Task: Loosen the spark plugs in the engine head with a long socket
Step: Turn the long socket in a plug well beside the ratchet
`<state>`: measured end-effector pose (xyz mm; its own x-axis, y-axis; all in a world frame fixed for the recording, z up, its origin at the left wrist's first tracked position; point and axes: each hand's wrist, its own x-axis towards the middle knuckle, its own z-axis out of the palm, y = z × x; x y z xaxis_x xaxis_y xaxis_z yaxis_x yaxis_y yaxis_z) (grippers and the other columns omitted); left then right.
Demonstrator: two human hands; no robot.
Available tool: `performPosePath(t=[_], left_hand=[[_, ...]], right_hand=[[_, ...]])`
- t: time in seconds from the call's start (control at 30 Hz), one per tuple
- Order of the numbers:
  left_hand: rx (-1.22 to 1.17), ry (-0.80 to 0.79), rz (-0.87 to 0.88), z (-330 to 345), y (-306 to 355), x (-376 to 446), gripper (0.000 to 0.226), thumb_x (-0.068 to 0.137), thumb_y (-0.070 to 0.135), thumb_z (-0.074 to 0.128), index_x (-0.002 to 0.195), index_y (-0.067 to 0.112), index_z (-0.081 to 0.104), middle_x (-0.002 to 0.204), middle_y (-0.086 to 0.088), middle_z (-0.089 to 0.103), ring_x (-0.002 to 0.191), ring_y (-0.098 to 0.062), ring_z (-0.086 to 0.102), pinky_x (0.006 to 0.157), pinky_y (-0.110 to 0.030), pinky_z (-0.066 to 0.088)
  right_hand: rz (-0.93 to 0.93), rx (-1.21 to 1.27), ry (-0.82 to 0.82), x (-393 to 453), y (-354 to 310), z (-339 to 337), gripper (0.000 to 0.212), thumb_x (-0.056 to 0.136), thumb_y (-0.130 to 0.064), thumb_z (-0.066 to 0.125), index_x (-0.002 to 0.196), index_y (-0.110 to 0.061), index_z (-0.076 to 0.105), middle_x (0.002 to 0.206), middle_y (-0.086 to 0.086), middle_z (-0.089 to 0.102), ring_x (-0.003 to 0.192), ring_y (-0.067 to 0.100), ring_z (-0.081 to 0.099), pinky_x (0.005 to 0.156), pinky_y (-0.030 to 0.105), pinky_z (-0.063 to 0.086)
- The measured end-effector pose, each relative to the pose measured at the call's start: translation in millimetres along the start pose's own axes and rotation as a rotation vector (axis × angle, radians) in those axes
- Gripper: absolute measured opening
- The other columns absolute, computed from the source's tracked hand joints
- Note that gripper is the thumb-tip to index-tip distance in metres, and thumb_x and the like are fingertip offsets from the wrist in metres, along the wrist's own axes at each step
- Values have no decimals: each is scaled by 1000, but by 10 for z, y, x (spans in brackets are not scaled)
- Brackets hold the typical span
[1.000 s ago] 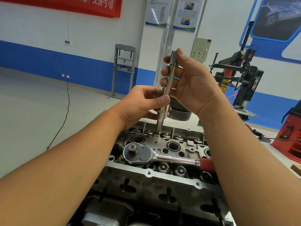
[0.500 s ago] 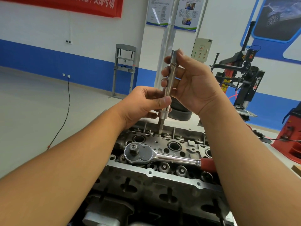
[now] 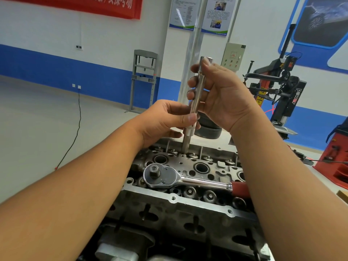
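The long socket [image 3: 195, 102] at frame centre is brushed, satin steel. Below it the ratchet [image 3: 180, 177] is mirror-bright chrome with a red, matt-looking grip. The engine head [image 3: 188, 206] underneath is dull, rough-cast grey metal, its gasket rail smoother and paler. Upper left, the red banner [image 3: 105, 6] looks like cloth.

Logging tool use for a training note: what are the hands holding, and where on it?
Both hold the long socket: the right hand grips its upper shaft, the left hand pinches it just above the lower collar. The ratchet lies unheld.
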<state>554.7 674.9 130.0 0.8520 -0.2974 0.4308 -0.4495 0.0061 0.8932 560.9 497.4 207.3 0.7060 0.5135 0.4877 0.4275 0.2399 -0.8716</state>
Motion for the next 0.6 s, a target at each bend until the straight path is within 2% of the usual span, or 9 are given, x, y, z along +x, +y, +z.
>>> performPosePath(t=[0.07,0.17,0.23,0.33,0.43,0.5,0.6], left_hand=[[-55,-107,-11,-1,7,-10,23,92,30,74,114,21,79,114,-13,77,105,-25,73,86,-41,59],[-109,-170,2,3,12,-27,27,97,20,66,122,16,74,119,-16,75,109,-26,73,84,-35,59],[-88,-146,21,2,17,-29,25,92,20,71,117,16,76,114,-15,77,106,-28,74,85,-37,60],[30,-13,37,6,12,-11,25,81,21,83,106,19,78,105,-13,79,102,-32,76,89,-48,62],[50,42,37,6,4,7,25,75,29,89,97,24,80,102,-11,80,99,-30,76,89,-48,59],[-47,-7,23,-6,16,3,17,86,30,80,100,21,82,104,-13,79,99,-31,76,87,-46,61],[-187,-117,0,-22,24,-8,23,96,19,64,113,13,80,111,-17,77,105,-34,75,84,-40,60]], right_hand=[[7,3,10,-1,2,-6,23,96,-36,65,100,-14,68,81,4,70,70,21,67,65,35,56],[11,5,19,-5,5,-1,23,94,-37,65,100,-14,69,81,4,70,70,21,68,65,35,56],[13,9,17,-6,-1,8,25,94,-37,65,101,-13,68,81,4,70,69,21,68,65,34,57],[20,14,11,-11,-13,24,28,96,-38,62,104,-11,66,81,4,71,69,21,68,67,34,57],[18,11,6,-20,-16,30,27,99,-36,60,106,-10,65,84,5,71,71,22,68,66,34,57],[22,19,11,-24,-17,25,26,100,-34,59,106,-9,64,84,5,71,71,23,68,66,34,57],[28,29,17,-30,-20,19,24,99,-34,59,105,-11,65,83,5,70,70,23,67,60,33,55]])
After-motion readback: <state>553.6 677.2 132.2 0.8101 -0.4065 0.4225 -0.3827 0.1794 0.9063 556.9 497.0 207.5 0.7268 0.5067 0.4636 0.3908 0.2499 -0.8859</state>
